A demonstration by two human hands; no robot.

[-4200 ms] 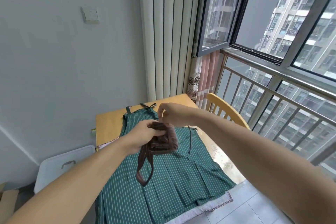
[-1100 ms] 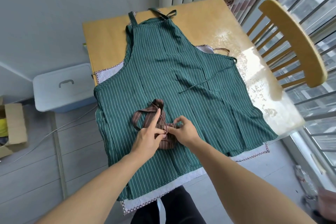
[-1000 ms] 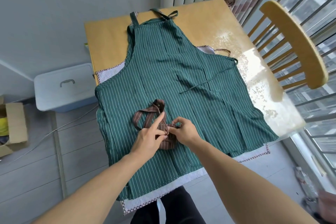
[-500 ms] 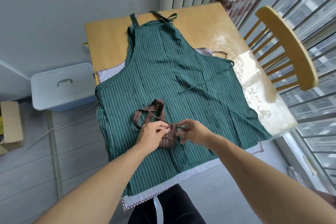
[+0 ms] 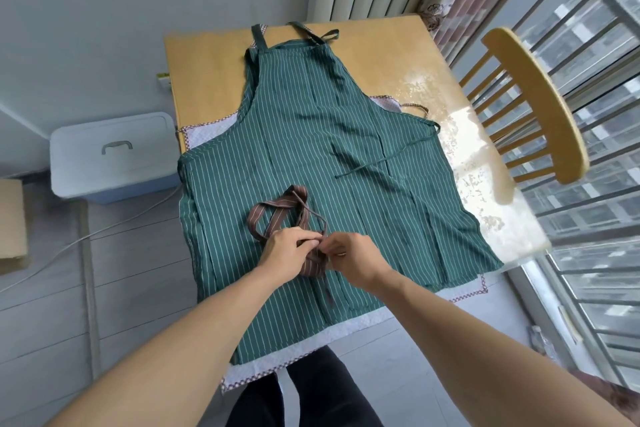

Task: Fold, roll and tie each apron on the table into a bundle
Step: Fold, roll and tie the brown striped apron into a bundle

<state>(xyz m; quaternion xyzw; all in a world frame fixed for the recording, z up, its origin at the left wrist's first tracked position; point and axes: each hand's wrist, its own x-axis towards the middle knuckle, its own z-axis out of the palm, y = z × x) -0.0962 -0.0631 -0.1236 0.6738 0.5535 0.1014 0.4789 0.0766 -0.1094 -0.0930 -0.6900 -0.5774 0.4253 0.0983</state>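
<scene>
Green white-pinstriped apron (image 5: 311,135), brown striped bundle (image 5: 313,262), seemingly white cloth (image 5: 207,135) with brown-checked edging, light wooden table (image 5: 204,59).

Both forearms reach forward, left hand (image 5: 287,250) and right hand (image 5: 349,253) nearly touching, fingers seemingly curled in pinches.

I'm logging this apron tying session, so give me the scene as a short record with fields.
left hand: pinching the thin brown tie
right hand: pinching the tie too
brown striped rolled apron bundle: between both hands, wide strap loop lying loose
green striped apron: spread flat under the bundle
white checked-trim apron: beneath the green one
wooden table: holds all three
</scene>
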